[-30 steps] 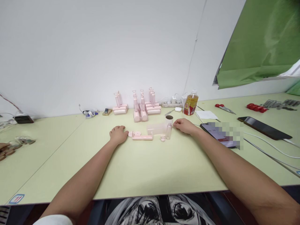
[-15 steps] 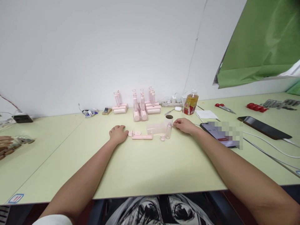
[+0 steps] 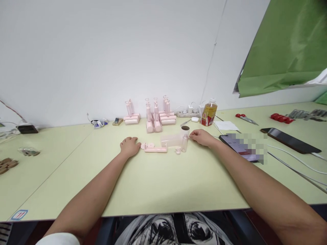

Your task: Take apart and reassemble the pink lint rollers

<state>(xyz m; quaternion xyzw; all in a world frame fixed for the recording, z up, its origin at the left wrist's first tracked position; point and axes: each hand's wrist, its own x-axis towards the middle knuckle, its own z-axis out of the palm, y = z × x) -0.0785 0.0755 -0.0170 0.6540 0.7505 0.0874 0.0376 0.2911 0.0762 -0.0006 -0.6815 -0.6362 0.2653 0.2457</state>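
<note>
My left hand (image 3: 129,147) lies palm down on the table, its fingers apart and holding nothing. Its thumb is close to two small pink discs (image 3: 147,145). Beside these lies a pink bar-shaped holder (image 3: 155,149) with upright ends. My right hand (image 3: 203,137) rests on the table with loosely bent fingers and nothing visible in them. Its fingertips are close to an upright clear pink tube (image 3: 184,143); contact cannot be made out. Behind the tube stands a pale hollow roll (image 3: 185,130). A translucent sleeve (image 3: 170,140) lies to its left, and a small pink cap (image 3: 177,150) sits in front.
Several pink roller-like pieces (image 3: 154,126) stand by the wall. A drink bottle (image 3: 209,113), a power strip (image 3: 189,114), a phone (image 3: 236,146) and a dark phone (image 3: 290,140) with white cables lie rightward. Brown discs (image 3: 7,165) lie far left; red-handled tools (image 3: 246,118) lie far right.
The view has shifted very slightly. Both hands and the pink parts stay in place. At the far left edge, some brown shapes seen before are gone, leaving the brown discs in view.
</note>
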